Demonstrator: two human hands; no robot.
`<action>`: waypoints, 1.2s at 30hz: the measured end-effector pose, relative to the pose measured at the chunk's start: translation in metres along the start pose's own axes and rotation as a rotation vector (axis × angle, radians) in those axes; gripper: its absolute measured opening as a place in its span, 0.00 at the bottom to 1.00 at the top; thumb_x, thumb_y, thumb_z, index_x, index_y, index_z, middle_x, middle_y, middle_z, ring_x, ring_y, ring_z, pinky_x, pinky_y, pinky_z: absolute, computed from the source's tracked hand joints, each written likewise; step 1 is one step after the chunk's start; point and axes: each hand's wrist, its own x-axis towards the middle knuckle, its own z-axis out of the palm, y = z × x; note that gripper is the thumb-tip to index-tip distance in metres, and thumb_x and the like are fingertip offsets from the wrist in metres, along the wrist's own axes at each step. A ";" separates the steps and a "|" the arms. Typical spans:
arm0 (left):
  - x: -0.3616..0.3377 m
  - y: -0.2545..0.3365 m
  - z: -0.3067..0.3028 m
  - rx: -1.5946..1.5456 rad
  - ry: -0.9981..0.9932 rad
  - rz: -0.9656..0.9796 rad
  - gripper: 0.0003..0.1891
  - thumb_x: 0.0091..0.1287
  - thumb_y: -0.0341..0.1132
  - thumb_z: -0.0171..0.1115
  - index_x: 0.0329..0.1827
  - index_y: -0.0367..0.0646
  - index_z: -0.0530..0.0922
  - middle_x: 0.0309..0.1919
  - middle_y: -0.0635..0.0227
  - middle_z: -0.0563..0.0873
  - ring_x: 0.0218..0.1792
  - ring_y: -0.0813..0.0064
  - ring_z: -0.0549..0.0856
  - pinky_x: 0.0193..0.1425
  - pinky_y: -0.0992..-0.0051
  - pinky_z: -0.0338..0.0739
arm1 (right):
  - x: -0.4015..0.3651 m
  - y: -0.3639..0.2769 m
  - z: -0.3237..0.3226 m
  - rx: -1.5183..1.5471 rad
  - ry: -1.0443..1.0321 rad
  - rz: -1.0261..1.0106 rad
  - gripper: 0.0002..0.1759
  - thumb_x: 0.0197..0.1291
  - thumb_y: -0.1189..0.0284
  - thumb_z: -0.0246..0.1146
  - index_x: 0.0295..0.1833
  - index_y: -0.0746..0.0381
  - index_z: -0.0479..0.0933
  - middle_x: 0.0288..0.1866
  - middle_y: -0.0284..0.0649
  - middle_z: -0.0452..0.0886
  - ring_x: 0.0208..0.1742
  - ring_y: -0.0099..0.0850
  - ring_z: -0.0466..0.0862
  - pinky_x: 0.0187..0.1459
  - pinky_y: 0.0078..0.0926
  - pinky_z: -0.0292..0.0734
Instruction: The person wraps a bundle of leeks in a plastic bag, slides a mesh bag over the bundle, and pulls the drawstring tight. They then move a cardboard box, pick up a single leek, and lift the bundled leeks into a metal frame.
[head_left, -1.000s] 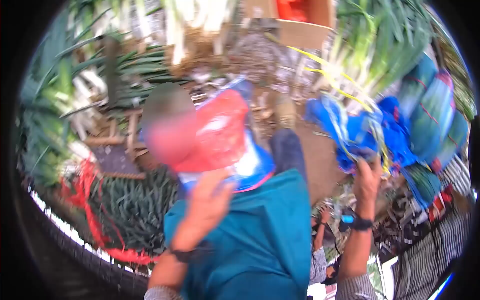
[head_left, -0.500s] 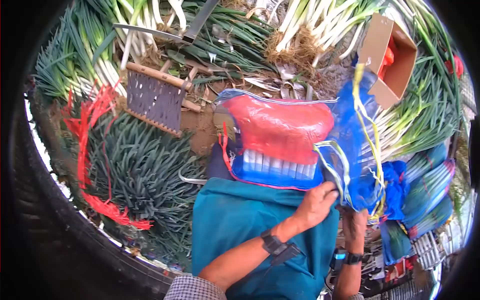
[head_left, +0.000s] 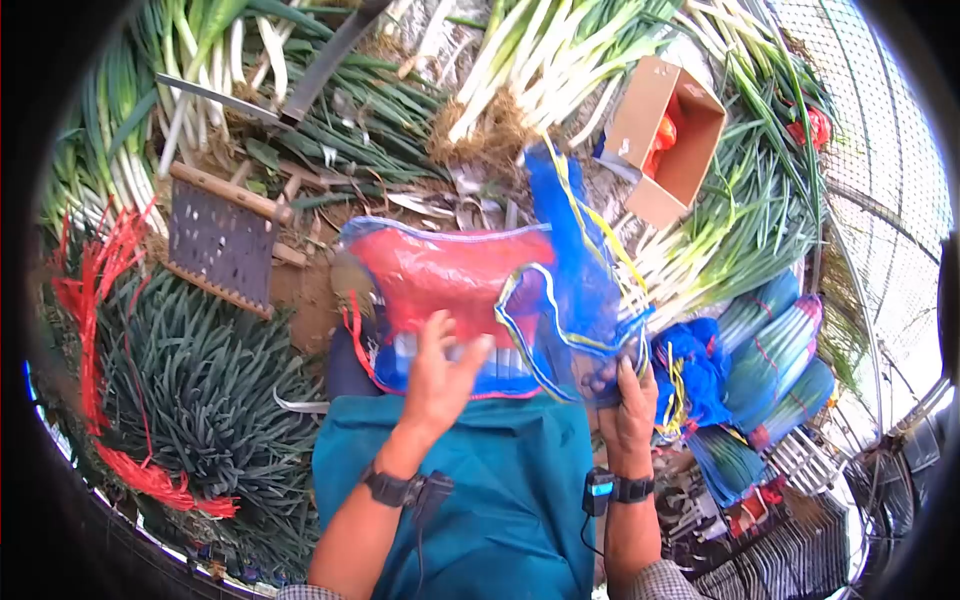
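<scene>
Clenching the blue net bag [head_left: 565, 270] in the right hand [head_left: 625, 400]; laying the left hand [head_left: 440, 375], fingers spread, on the red-and-blue sack [head_left: 450, 270]. Seemingly early: bag limp, apparently unfilled, spring onions [head_left: 540, 60] unpacked.

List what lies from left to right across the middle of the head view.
Red twine → slatted board → red bag → blue net → wrapped green bundles.
</scene>
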 end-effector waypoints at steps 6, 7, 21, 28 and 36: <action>0.062 0.021 0.062 0.529 0.003 0.713 0.40 0.60 0.40 0.71 0.74 0.33 0.65 0.64 0.40 0.77 0.66 0.43 0.75 0.75 0.52 0.63 | -0.021 -0.025 -0.030 0.167 -0.029 0.056 0.07 0.72 0.73 0.62 0.52 0.59 0.75 0.33 0.34 0.78 0.37 0.29 0.79 0.40 0.35 0.78; 0.075 0.027 0.067 0.594 -0.101 0.680 0.35 0.61 0.38 0.69 0.71 0.35 0.69 0.59 0.43 0.80 0.63 0.46 0.78 0.72 0.52 0.66 | -0.022 -0.023 -0.047 0.180 -0.020 0.065 0.06 0.72 0.72 0.62 0.51 0.59 0.75 0.31 0.33 0.78 0.32 0.29 0.79 0.39 0.37 0.79; 0.051 0.059 0.107 0.418 -0.490 0.536 0.11 0.64 0.32 0.68 0.44 0.38 0.76 0.34 0.55 0.84 0.37 0.60 0.84 0.42 0.62 0.77 | 0.018 -0.064 -0.039 -1.155 -0.183 -0.701 0.39 0.47 0.78 0.74 0.69 0.65 0.73 0.68 0.51 0.75 0.72 0.49 0.71 0.74 0.45 0.63; 0.034 0.072 0.099 0.619 -0.337 0.602 0.10 0.61 0.32 0.67 0.40 0.40 0.75 0.31 0.53 0.84 0.36 0.47 0.83 0.38 0.56 0.76 | 0.111 -0.009 -0.039 -1.244 -0.307 -0.585 0.15 0.52 0.77 0.70 0.48 0.59 0.82 0.38 0.48 0.86 0.44 0.49 0.86 0.51 0.45 0.79; 0.086 0.052 0.026 0.884 0.097 0.476 0.11 0.63 0.33 0.65 0.48 0.42 0.81 0.35 0.50 0.87 0.38 0.45 0.87 0.43 0.53 0.80 | 0.126 -0.031 -0.058 -1.585 -0.130 -0.574 0.16 0.52 0.79 0.64 0.48 0.57 0.81 0.38 0.50 0.86 0.43 0.53 0.86 0.45 0.49 0.80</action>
